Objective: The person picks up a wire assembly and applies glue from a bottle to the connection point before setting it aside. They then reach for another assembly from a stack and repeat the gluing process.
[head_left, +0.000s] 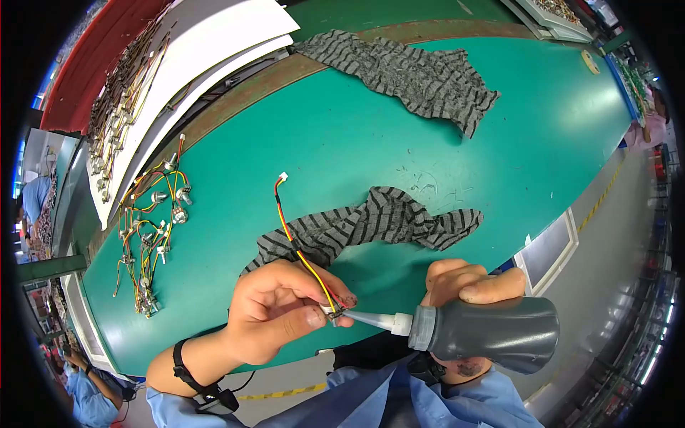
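Observation:
Between thumb and fingers, my left hand (278, 308) pinches a small potentiometer (332, 314) with soldered leads. Its red, black and yellow wires (300, 251) rise up and away to a white plug (283, 177). My right hand (467, 284) is wrapped round a dark grey squeeze bottle (499, 332), tipped on its side. The bottle's tapered nozzle (367, 319) points left, its tip at the potentiometer's terminals; whether it touches them I cannot tell. Just beyond my hands lies a crumpled grey-and-black striped cloth (385, 220).
A tangle of wired potentiometers (146, 235) lies on the green table (235, 153) at left. White boards (214, 36) at the far left carry rows of more wired parts. Another striped cloth (421, 75) is at the back, a tape roll (590, 62) at far right. Other people sit at the left.

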{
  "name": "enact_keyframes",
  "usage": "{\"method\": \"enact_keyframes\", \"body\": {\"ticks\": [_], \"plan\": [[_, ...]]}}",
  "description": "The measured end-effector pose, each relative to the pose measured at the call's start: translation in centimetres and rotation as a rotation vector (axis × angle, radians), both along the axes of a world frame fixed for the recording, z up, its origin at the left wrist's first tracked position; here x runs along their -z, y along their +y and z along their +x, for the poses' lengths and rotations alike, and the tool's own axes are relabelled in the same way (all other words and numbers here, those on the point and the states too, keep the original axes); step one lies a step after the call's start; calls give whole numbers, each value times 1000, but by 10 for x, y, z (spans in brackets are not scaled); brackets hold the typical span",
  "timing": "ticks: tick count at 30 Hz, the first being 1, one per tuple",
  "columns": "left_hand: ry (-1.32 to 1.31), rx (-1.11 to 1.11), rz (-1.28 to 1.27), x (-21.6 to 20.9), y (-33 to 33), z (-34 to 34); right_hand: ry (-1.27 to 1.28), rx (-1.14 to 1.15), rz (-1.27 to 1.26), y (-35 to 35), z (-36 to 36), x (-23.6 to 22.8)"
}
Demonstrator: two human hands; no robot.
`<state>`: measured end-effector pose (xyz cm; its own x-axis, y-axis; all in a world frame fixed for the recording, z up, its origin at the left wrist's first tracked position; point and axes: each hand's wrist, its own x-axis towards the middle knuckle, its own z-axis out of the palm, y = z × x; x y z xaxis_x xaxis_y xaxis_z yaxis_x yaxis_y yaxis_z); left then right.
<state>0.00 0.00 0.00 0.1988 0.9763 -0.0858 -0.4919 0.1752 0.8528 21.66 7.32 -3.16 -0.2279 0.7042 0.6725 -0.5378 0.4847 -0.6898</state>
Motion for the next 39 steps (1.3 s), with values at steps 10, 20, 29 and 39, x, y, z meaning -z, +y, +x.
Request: {"method": "enact_keyframes", "body": {"ticks": [10, 20, 29, 39], "plan": [[20, -42, -6, -1, 2, 3, 45, -59, -42, 0, 0, -2], [61, -44, -23, -3, 4, 3, 31, -63, -71, -2, 3, -8], [46, -70, -25, -3, 3, 5, 5, -42, -64, 1, 3, -8], [13, -52, -17, -2, 2, 4, 30, -45, -103, 1, 3, -12]]}}
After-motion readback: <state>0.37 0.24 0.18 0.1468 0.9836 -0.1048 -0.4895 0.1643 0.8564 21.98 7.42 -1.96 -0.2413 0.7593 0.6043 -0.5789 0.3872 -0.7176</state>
